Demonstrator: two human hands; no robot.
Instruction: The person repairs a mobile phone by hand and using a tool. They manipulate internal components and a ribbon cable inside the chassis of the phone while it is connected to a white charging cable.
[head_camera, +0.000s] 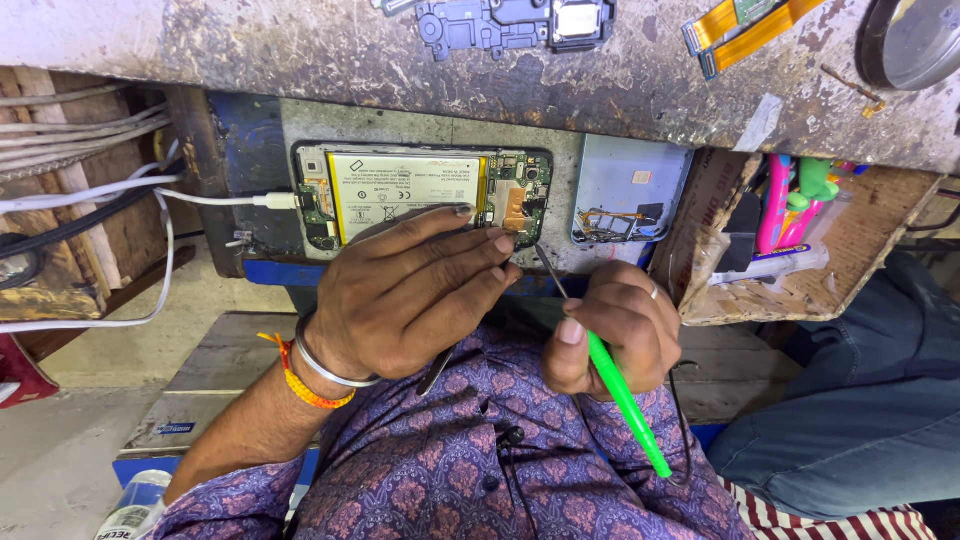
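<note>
Closed around a green-handled tool (625, 400), my right hand (612, 335) keeps the thin metal tip angled toward the opened phone (420, 195). Left hand (405, 295): fingers spread, fingertips (500, 243) resting on the phone's near edge, gripping nothing. Phone: on a ledge under the table (400, 70), white cable (215, 199) plugged at left. Detached back cover (628, 190): just right.
</note>
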